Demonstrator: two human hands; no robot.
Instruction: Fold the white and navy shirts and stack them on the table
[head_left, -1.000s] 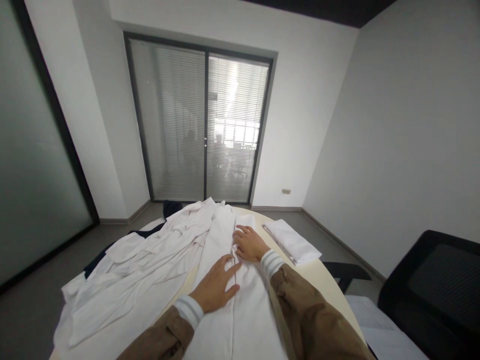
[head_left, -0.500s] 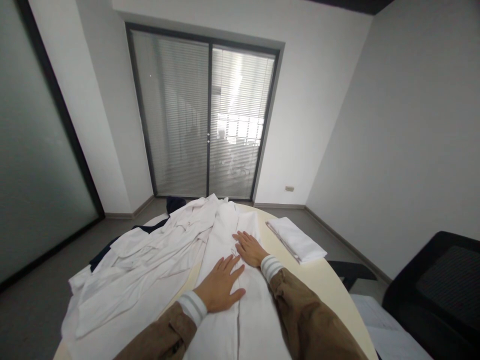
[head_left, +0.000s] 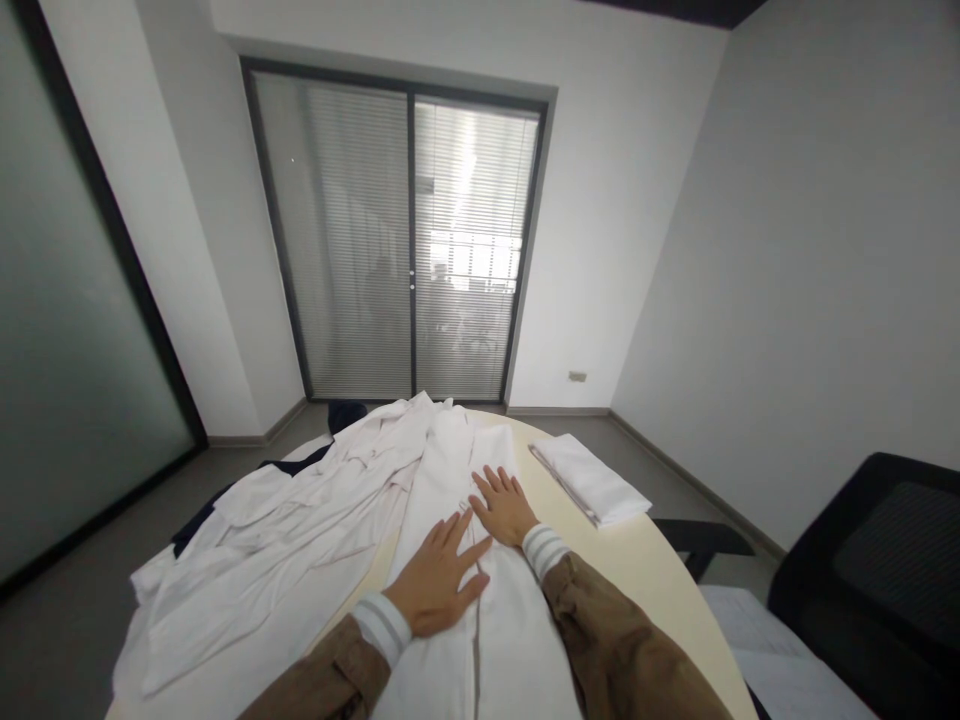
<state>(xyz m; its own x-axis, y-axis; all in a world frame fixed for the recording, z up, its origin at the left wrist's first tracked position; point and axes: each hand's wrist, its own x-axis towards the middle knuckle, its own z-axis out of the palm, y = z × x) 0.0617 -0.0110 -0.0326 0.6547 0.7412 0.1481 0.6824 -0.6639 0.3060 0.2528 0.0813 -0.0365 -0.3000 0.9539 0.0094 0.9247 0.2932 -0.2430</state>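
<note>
A white garment (head_left: pixel 442 665), laid out lengthwise with a seam or edge running down its middle, lies in front of me on the table. My left hand (head_left: pixel 435 580) rests flat on it, fingers spread. Just ahead and to the right, my right hand (head_left: pixel 504 508) also lies palm down on the white cloth with its fingers apart. Neither hand grips anything. Left of the garment, another white garment (head_left: pixel 277 570) is spread in loose wrinkles, with a strip of table between the two near my left hand.
A folded white cloth (head_left: pixel 592 482) lies on the right of the round cream table (head_left: pixel 645 590). Dark cloth (head_left: pixel 201 520) shows at the left edge. A black mesh chair (head_left: pixel 877 550) stands at the right, with white sheets (head_left: pixel 780 650) beside it. Beyond are glass doors (head_left: pixel 405 240) with blinds.
Both hands stay flat on the garment. The right hand has slid slightly, its fingers a little more spread, and the left has shifted slightly toward me. The view has tilted a little.
</note>
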